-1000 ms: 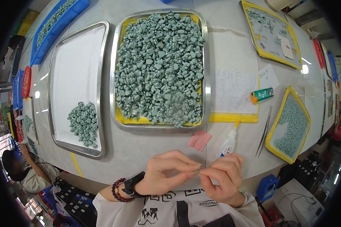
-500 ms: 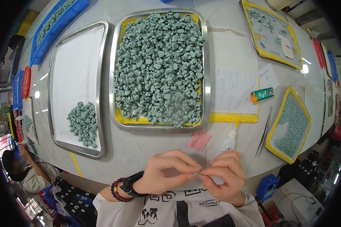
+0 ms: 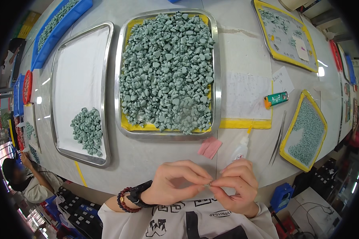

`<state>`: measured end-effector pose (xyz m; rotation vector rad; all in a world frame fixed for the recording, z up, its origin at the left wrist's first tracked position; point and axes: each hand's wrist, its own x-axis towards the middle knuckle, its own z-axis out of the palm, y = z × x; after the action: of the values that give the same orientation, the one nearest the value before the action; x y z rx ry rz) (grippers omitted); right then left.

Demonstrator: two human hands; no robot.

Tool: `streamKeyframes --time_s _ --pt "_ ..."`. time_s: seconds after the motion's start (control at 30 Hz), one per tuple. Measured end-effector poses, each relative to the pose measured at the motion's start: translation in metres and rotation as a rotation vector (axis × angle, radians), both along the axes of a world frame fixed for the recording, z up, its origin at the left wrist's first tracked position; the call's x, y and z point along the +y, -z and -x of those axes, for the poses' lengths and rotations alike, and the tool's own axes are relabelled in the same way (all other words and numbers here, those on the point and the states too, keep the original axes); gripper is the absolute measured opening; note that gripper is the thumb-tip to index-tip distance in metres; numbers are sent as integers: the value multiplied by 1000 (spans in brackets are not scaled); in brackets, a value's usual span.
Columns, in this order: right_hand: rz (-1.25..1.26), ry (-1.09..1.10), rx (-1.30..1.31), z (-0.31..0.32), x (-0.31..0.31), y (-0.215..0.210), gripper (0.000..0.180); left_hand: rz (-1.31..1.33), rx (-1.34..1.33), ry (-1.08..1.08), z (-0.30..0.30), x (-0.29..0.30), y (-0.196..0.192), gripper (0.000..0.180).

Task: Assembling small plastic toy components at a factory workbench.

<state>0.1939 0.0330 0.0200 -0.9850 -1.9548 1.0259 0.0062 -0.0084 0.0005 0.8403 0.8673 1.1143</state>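
In front of my chest, my left hand [image 3: 175, 182] and my right hand [image 3: 238, 185] meet fingertip to fingertip. Between them is a tiny grey-green piece [image 3: 208, 185], pinched by thumb and forefinger on both sides and mostly hidden. Beyond the hands stands a metal tray [image 3: 167, 136] with a yellow-edged liner, heaped with small grey-green pieces [image 3: 167, 71]. A second metal tray [image 3: 81, 59], lined in white, lies to its left with a smaller pile [image 3: 87, 131] at its near end. Just past my right hand lies a white glue bottle [image 3: 240, 150] with a yellow tip.
A pink cloth scrap [image 3: 210, 147], tweezers [image 3: 278, 137] and a green-and-orange lighter [image 3: 276, 100] lie on the table. Yellow-edged trays [image 3: 325, 129] sit at right. A long blue bin [image 3: 38, 55] is at far left, and another person [image 3: 36, 187] sits at lower left.
My hands stay together in nearly the same place; only the fingers shift slightly around the small piece. The trays and tools have not moved.
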Motion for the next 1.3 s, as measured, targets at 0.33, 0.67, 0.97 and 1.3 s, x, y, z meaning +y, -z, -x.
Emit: streamKeyframes --time_s 0.33,0.67,0.97,1.3 --pt "-40 39 -8 -1 4 -1 20 -166 313 -25 3 4 -5 18" --pt "-90 95 62 -3 -10 2 22 -178 269 -62 -7 -7 -11 14" --pt "-27 88 111 -7 -8 -5 22 -77 143 -14 -6 -6 -8 16" --pt "-104 118 64 -3 -7 0 23 -50 152 -57 -7 -7 -6 20"
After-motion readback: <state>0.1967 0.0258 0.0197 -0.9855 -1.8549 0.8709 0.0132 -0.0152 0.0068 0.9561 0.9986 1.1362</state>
